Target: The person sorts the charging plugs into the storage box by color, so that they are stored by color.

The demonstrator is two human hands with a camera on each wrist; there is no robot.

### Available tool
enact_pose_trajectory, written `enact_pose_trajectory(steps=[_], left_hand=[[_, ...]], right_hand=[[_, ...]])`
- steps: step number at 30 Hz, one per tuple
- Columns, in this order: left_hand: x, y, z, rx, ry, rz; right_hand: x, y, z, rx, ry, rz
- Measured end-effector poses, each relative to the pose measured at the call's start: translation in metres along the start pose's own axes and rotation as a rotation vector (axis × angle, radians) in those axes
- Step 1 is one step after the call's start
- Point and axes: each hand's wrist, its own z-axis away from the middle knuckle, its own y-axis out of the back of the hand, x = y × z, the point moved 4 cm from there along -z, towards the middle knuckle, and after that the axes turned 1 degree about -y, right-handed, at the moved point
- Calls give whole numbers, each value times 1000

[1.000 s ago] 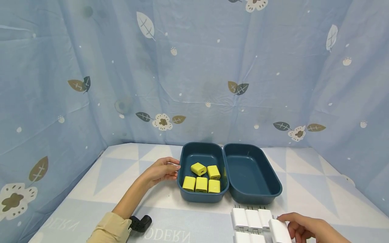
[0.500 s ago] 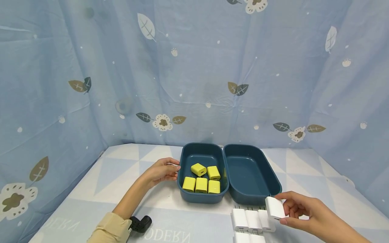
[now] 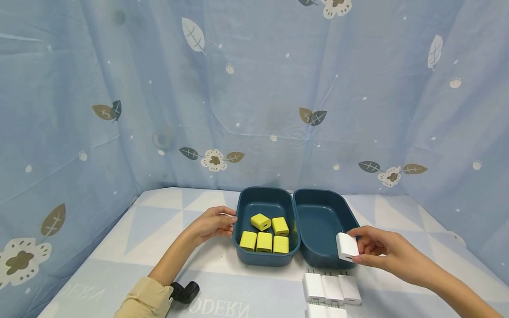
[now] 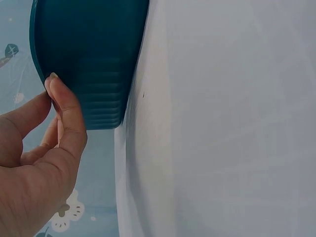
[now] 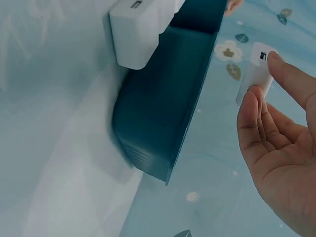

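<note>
At the near edge of the right-hand dark blue bin (image 3: 324, 225), my right hand (image 3: 383, 251) pinches a white charger plug (image 3: 347, 246) between thumb and fingers. The right wrist view shows that charger (image 5: 256, 69) with its port facing the thumb, above the bin's rim. My left hand (image 3: 212, 223) holds the rim of the left-hand dark blue bin (image 3: 266, 259) at its left side; in the left wrist view its fingers (image 4: 69, 108) meet at the bin's edge. Several yellow charger plugs (image 3: 264, 242) lie inside that left bin.
In front of the right bin, several white chargers (image 3: 332, 288) stand in rows, prongs pointing away. A black angular object (image 3: 184, 292) lies by the left sleeve (image 3: 145, 298). Patterned blue curtain (image 3: 258, 88) hangs behind the table.
My right hand has lifted a white charger from the right end of the rows and carried it up and leftward to the right bin's rim. The left hand stays in place.
</note>
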Motion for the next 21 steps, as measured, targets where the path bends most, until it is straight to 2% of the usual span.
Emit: enact_pose_trajectory(steps=[13,21], left_hand=[[1,-1,1,-14,-8,-6],[1,0,0,3,5,0]], right_hand=[[15,-11,-33,-67,-89,-30],[21,-17,-46,-58,-43,26]])
